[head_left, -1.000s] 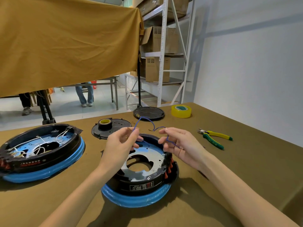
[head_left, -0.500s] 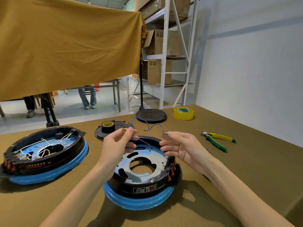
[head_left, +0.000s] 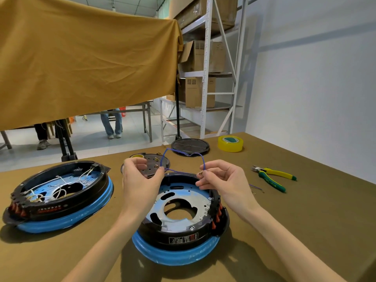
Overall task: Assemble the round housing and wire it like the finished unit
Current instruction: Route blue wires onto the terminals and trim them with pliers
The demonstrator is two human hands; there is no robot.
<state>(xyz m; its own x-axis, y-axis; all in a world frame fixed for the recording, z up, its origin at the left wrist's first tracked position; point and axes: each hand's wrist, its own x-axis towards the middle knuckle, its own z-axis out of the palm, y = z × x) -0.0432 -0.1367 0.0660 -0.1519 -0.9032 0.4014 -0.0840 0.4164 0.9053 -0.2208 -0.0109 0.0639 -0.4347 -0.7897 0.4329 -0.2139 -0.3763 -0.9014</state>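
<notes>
Blue wire pinched at each end by left hand and right hand above the unwired housing near the table's front edge — its springy loop may tangle or slip free.

Workshop or small assembly floor. Indicators: metal storage racking loaded with cardboard cartons, a covered workbench carrying side cutters and a tape roll, bare concrete flooring (other workers stand beyond).
</notes>
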